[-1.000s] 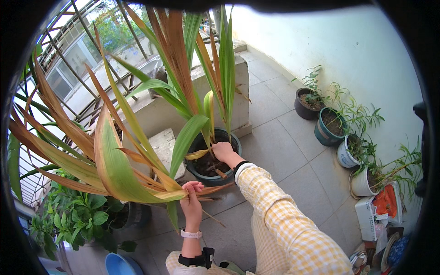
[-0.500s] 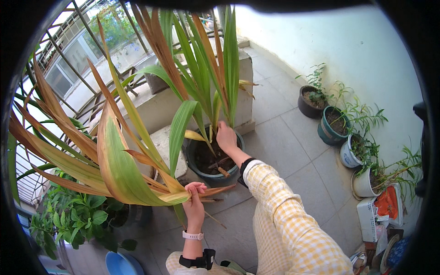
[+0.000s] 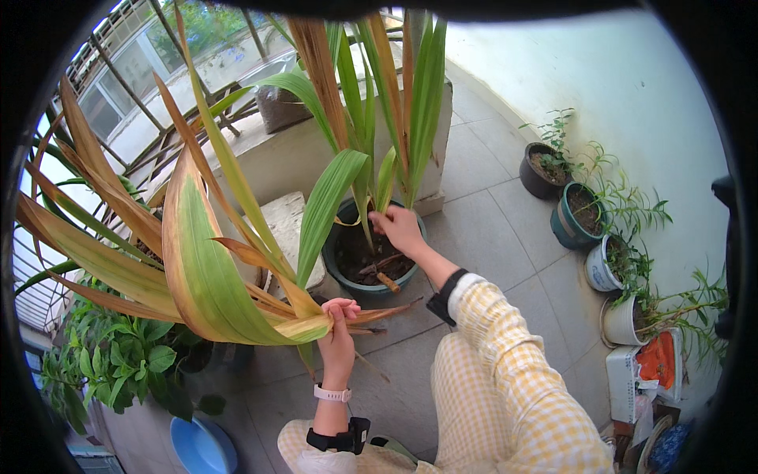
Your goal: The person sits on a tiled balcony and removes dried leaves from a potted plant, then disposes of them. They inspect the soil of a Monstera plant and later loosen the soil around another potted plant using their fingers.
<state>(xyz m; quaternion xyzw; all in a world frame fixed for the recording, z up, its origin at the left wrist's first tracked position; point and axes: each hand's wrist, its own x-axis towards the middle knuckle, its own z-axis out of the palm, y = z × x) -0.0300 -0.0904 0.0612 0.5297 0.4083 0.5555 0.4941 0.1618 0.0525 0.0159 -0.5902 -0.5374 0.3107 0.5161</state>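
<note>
My left hand is closed round the gathered lower ends of a bundle of long leaves, partly green, with yellow and brown dried parts, which fan out to the upper left. Over the dark green round pot, my right hand has its fingers pinched at the base of the tall plant. What lies between those fingertips is hidden. Upright green blades and brown withered ones rise from this plant. On the soil lie short brown pieces, one a stub near the rim.
A row of small potted plants stands along the white wall at right. A white basket with an orange bag is nearer. At lower left are a leafy bush and a blue basin. Behind the pot runs a low ledge.
My right hand has turned so its fingers point left at the plant's base. The yellow leaf over the pot's left rim no longer shows there. My left hand keeps its hold; the view has shifted slightly.
</note>
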